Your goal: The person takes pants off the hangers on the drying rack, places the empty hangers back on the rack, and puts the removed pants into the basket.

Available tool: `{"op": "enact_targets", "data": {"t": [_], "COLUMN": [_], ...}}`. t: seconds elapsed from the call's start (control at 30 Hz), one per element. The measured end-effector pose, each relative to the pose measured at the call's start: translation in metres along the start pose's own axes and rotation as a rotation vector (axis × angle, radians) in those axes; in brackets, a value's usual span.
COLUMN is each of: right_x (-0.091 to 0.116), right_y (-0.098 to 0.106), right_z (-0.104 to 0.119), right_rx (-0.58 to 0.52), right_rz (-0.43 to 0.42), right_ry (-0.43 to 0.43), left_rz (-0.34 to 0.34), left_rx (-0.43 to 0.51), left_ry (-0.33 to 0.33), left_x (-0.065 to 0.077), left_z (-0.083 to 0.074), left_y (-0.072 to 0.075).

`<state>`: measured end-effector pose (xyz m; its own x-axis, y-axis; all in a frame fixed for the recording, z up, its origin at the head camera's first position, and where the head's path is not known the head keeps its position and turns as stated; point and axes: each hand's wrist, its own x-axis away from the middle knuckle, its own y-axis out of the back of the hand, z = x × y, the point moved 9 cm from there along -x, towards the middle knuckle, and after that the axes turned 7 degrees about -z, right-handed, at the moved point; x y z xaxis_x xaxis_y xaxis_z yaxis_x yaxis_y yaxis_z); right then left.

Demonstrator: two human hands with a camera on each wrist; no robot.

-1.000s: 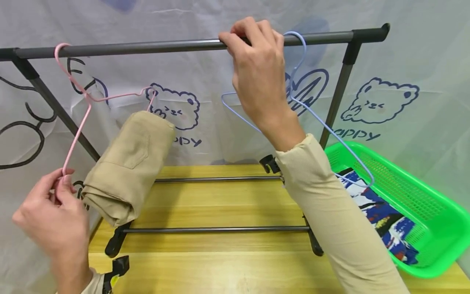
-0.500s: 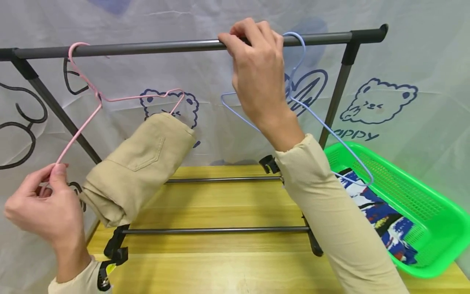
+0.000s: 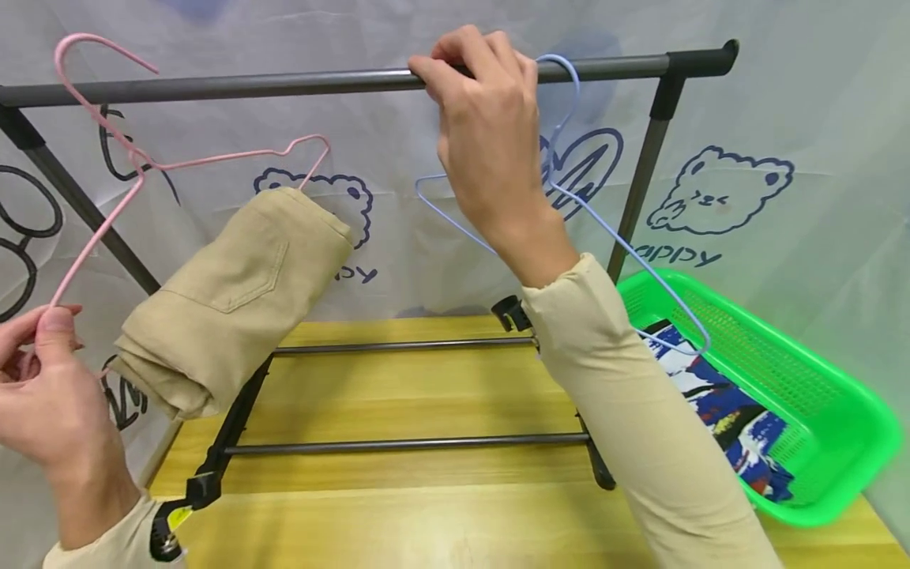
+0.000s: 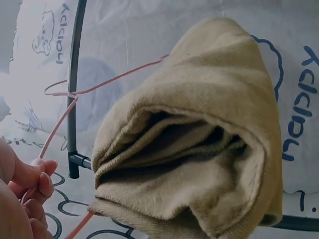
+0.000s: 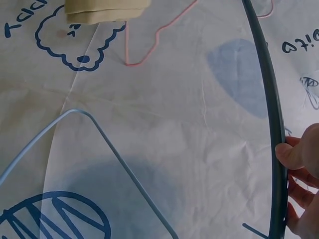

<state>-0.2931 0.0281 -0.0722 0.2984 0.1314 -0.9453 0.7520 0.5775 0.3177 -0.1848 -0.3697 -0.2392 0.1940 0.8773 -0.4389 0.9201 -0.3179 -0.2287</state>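
My left hand [image 3: 53, 387] pinches the lower left end of a pink wire hanger [image 3: 103, 229]. Folded khaki trousers [image 3: 242, 292], a pocket showing, drape over the hanger's lower bar. The hanger's hook rises above the dark metal rail [image 3: 284, 84] at the left, its tip just over the bar in the head view. In the left wrist view the trousers [image 4: 199, 99] fill the middle, beside thumb and fingers [image 4: 35, 172] on the wire. My right hand [image 3: 490, 134] grips the rail right of its middle, close to a blue hanger [image 3: 604, 225] hooked there with nothing on it.
The rack's lower bars [image 3: 405, 444] run above the yellow wooden tabletop [image 3: 426, 514]. A green basket [image 3: 853, 442] stands at the right, with a patterned blue, white and red cloth [image 3: 732, 419] inside. Behind everything hangs a pale sheet [image 3: 398, 158] with bear drawings.
My left hand has moved left and slightly up with the pink hanger and trousers; the hook has risen from the rail to above it. My right hand keeps its grip on the rail.
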Motion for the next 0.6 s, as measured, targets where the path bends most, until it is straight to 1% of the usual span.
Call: {"op": "enact_targets", "data": {"t": [0.1, 0.17, 0.2, 0.23, 0.3, 0.33, 0.37, 0.43, 0.47, 0.57, 0.6], "right_x": [-0.003, -0.003, -0.004, -0.004, -0.005, -0.005, -0.006, -0.007, -0.007, -0.007, -0.007], "right_y": [-0.001, -0.001, -0.001, -0.001, 0.000, 0.000, 0.000, -0.001, -0.001, -0.002, -0.002], "right_z": [-0.001, -0.002, -0.002, -0.002, -0.004, -0.004, -0.004, -0.004, -0.004, -0.006, -0.007], "right_rx": [0.013, 0.024, 0.029, 0.034, 0.043, 0.045, 0.046, 0.050, 0.051, 0.056, 0.055], "right_rz": [-0.010, -0.008, -0.013, -0.017, -0.019, -0.018, -0.016, -0.008, -0.003, 0.020, 0.025], "right_ry": [-0.012, -0.011, -0.006, -0.001, 0.001, 0.002, 0.002, 0.003, 0.001, -0.015, -0.022], "left_rz": [0.028, 0.047, 0.053, 0.066, 0.089, 0.089, 0.094, 0.104, 0.105, 0.114, 0.117], "left_rx": [0.083, 0.079, 0.093, 0.087, 0.038, 0.020, 0.027, -0.012, 0.006, 0.082, 0.063], "left_ry": [0.096, 0.125, 0.142, 0.141, 0.087, 0.073, 0.081, 0.059, 0.071, 0.140, 0.132], "left_x": [-0.004, -0.005, -0.005, -0.005, -0.004, -0.004, -0.004, -0.003, -0.002, -0.001, 0.000], "left_z": [0.006, 0.010, 0.012, 0.014, 0.013, 0.012, 0.013, 0.013, 0.014, 0.020, 0.020], "left_y": [-0.003, -0.004, -0.005, -0.007, -0.010, -0.008, -0.007, -0.005, -0.003, -0.001, 0.000]}}
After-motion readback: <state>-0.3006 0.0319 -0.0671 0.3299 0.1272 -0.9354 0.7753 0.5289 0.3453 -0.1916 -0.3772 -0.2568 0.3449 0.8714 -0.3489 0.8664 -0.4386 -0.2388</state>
